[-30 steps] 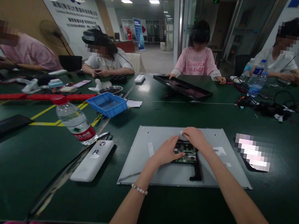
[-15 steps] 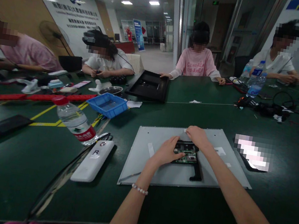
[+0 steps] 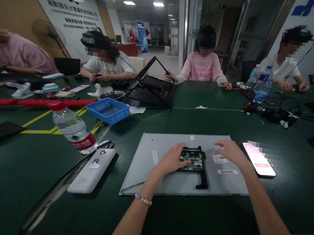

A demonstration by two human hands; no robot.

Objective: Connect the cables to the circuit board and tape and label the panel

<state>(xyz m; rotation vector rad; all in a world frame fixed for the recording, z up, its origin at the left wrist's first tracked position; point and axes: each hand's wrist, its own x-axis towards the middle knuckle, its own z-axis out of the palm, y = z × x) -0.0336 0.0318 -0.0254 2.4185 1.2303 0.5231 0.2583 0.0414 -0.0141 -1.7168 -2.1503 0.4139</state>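
Two hands work at the grey panel (image 3: pixel 177 177) on the bench (image 3: pixel 13 182): the left hand (image 3: pixel 171 161) rests fingers on the circuit board (image 3: pixel 193 163), the right hand (image 3: pixel 231 151) hovers open, holding nothing. Pressing unevenly might crack the board.

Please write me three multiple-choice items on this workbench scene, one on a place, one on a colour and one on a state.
1. Where does the phone with the lit screen lie?
A. right of the grey panel
B. inside the blue tray
C. on the circuit board

2. What colour is the cap of the lying water bottle?
A. green
B. red
C. white

3. How is the right hand?
A. closed round the bottle
B. flat on the white remote
C. open, fingers spread above the panel, holding nothing

Answers: 1 A, the phone rests on the green table just off the panel's right edge. 2 B, the cap shows red. 3 C, its fingers are spread near the labels, while the left hand touches the circuit board.
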